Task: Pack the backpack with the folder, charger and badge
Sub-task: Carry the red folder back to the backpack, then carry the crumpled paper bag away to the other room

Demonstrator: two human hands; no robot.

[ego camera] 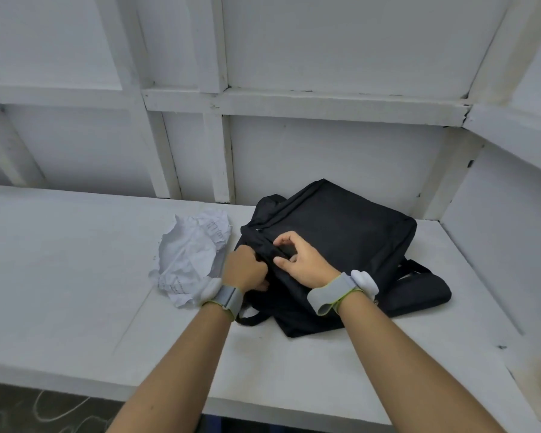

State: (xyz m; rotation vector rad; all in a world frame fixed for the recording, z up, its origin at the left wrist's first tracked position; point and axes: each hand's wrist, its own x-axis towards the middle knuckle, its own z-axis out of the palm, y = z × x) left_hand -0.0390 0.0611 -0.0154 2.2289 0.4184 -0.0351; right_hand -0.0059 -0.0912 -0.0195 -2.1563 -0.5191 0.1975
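A black backpack (341, 226) lies flat on the white table (75, 260), right of centre. My left hand (245, 268) grips the fabric at the bag's near left edge, fingers curled round it. Just to its right, my right hand (303, 260) pinches the bag's fabric between thumb and fingers, near the zipper line. A black strap (419, 285) trails off the bag toward the right. No folder, charger or badge is in sight.
Crumpled white paper (191, 254) with printed text lies just left of the backpack, touching my left wrist. White panelled walls close the table at the back and on the right. The table's front edge runs below my forearms.
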